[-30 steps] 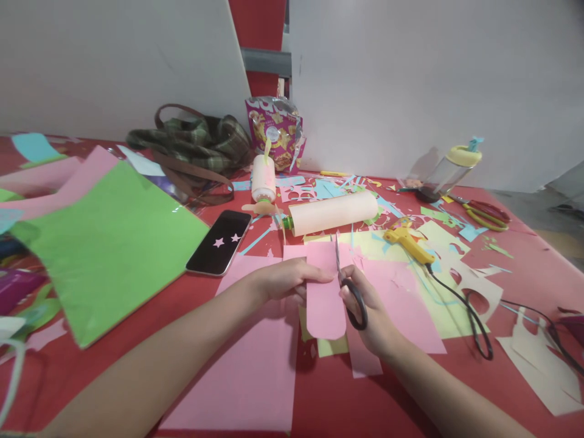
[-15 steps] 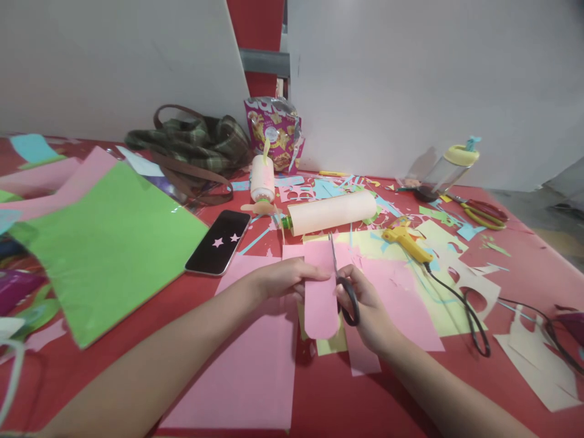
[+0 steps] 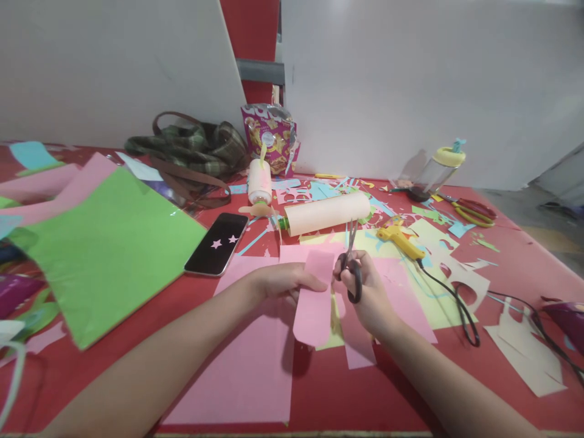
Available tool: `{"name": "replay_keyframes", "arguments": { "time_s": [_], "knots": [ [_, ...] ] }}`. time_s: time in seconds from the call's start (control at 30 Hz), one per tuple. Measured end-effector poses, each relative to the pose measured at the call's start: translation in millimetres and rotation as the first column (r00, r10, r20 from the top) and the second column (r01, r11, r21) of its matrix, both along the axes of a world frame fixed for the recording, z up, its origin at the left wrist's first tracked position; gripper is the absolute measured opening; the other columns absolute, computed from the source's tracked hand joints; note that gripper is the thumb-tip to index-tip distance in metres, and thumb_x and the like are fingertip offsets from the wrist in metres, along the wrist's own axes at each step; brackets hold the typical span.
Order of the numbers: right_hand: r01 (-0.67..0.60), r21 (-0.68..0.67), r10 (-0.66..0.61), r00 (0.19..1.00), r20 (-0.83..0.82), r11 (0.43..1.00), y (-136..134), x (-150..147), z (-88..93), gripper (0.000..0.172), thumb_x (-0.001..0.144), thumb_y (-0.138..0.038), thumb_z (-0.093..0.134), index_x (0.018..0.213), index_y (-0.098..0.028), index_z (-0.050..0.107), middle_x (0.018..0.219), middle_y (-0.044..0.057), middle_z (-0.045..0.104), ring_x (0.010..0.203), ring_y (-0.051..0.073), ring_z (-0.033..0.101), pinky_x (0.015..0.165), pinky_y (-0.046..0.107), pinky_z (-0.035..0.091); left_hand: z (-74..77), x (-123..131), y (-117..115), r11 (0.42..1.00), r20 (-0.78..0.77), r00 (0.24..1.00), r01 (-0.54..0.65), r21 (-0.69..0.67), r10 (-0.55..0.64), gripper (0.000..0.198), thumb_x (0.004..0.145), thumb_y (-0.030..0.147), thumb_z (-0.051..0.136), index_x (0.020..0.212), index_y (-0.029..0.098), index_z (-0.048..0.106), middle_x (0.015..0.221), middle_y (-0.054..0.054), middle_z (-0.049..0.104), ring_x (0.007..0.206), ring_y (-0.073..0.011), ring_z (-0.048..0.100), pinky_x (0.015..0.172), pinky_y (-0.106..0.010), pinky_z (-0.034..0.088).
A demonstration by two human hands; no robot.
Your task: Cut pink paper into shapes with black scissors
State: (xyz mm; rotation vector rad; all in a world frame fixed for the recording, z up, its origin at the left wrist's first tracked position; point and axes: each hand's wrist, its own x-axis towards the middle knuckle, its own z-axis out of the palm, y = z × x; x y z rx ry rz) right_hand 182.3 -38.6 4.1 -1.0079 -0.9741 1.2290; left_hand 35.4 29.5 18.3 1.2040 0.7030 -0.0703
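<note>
My left hand (image 3: pixel 292 283) pinches a pink paper strip (image 3: pixel 314 316) with rounded lower corners, thumb on top and fingers beneath. In my right hand (image 3: pixel 368 289) are black-handled scissors (image 3: pixel 354 277), their blades pointing away from me and slightly apart. The scissors are just right of the strip, with a small gap between. Below both hands lie sheets of pink paper (image 3: pixel 237 365) and yellow paper (image 3: pixel 435 298). A paper-wrapped roll (image 3: pixel 328 213) with a green end rests beyond the blades.
A phone (image 3: pixel 217 243) and a green sheet (image 3: pixel 109 249) lie left. Right are a yellow glue gun (image 3: pixel 401 237) with a black cord, red-and-yellow-handled scissors (image 3: pixel 474 210) and a clear jar (image 3: pixel 433 173). A snack bag (image 3: pixel 270 137) and plaid bag (image 3: pixel 196 146) stand behind, amid paper scraps.
The scissors have come away from the strip's right edge, and their blades have opened and swung right. The strip has tilted, its lower end shifting left. The view has moved slightly.
</note>
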Motion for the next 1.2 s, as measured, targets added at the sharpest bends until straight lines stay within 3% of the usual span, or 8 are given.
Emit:
{"name": "replay_keyframes", "arguments": {
  "time_s": [0.1,0.17,0.43,0.53,0.63,0.77,1.0,1.2],
  "knots": [
    [0.008,-0.009,-0.008,1.000,-0.009,1.000,1,1,5.7,0.033,0.063,-0.018,0.063,0.075,-0.024,0.034,0.069,-0.007,0.045,0.056,0.008,0.045,0.054,0.022,0.038,1.8,1,-2,0.991,-0.041,0.996,0.076,-0.109,-0.081,0.025,0.064,0.025,0.052,0.046,0.017,0.036,0.037,0.008,0.022,0.033,-0.0053,0.015,0.035,-0.022,0.008],
    [-0.008,-0.003,0.008,1.000,0.003,1.000,1,1,8.0,0.033,0.062,-0.014,0.063,0.075,-0.024,0.034,0.068,-0.007,0.046,0.055,0.007,0.044,0.052,0.021,0.037,3.0,2,-3,0.990,-0.084,0.990,0.101,-0.102,-0.110,0.019,0.063,0.022,0.052,0.049,0.017,0.041,0.038,0.007,0.028,0.033,-0.0058,0.020,0.035,-0.021,0.010],
    [-0.105,-0.032,0.106,0.992,0.061,0.994,2,7,7.9,0.033,0.057,-0.003,0.057,0.073,-0.022,0.034,0.061,-0.008,0.049,0.048,0.006,0.041,0.042,0.017,0.030,10.8,1,-9,0.993,-0.173,0.978,0.118,0.013,-0.114,0.008,0.064,0.022,0.049,0.064,0.015,0.053,0.051,0.002,0.049,0.042,-0.0098,0.041,0.040,-0.020,0.028],
    [-0.079,-0.051,0.083,0.992,0.099,0.996,5,10,6.2,0.032,0.056,-0.002,0.054,0.073,-0.022,0.035,0.061,-0.008,0.049,0.047,0.006,0.041,0.039,0.016,0.027,12.5,-4,0,0.969,-0.207,0.971,0.158,0.187,-0.119,0.015,0.065,0.028,0.051,0.056,0.016,0.048,0.050,0.003,0.044,0.040,-0.0083,0.036,0.039,-0.020,0.025],
    [-0.081,-0.058,0.087,0.990,0.110,0.995,8,12,2.9,0.032,0.056,-0.003,0.053,0.075,-0.022,0.035,0.059,-0.009,0.047,0.046,0.006,0.040,0.039,0.016,0.029,15.5,-9,11,0.873,-0.254,0.958,0.235,0.428,-0.133,0.029,0.063,0.031,0.054,0.046,0.018,0.035,0.044,0.005,0.031,0.038,-0.0066,0.027,0.037,-0.021,0.017],
    [-0.041,-0.049,0.048,0.987,0.154,0.998,10,11,-1.1,0.030,0.057,-0.005,0.054,0.074,-0.022,0.036,0.058,-0.009,0.045,0.048,0.007,0.041,0.044,0.018,0.032,21.3,-13,17,0.732,-0.316,0.939,0.308,0.608,-0.133,0.025,0.066,0.031,0.048,0.048,0.018,0.037,0.047,0.004,0.033,0.040,-0.0077,0.028,0.038,-0.022,0.017],
    [0.089,-0.055,-0.074,0.970,0.231,0.994,6,7,-5.2,0.028,0.057,-0.008,0.055,0.070,-0.022,0.035,0.063,-0.007,0.049,0.053,0.009,0.044,0.047,0.020,0.035,27.2,-4,-2,0.401,-0.245,0.963,0.182,0.898,0.111,0.021,0.075,0.026,0.037,0.055,0.018,0.037,0.052,0.003,0.040,0.045,-0.0104,0.035,0.044,-0.023,0.020],
    [0.141,-0.053,-0.127,0.970,0.206,0.989,4,4,-0.1,0.028,0.057,-0.007,0.054,0.072,-0.023,0.036,0.062,-0.008,0.046,0.051,0.008,0.041,0.045,0.019,0.032,17.1,10,-13,0.289,-0.127,0.973,0.067,0.955,0.193,0.025,0.082,0.030,0.029,0.066,0.017,0.043,0.064,-0.003,0.051,0.057,-0.0136,0.046,0.051,-0.023,0.028]
  ]
}}
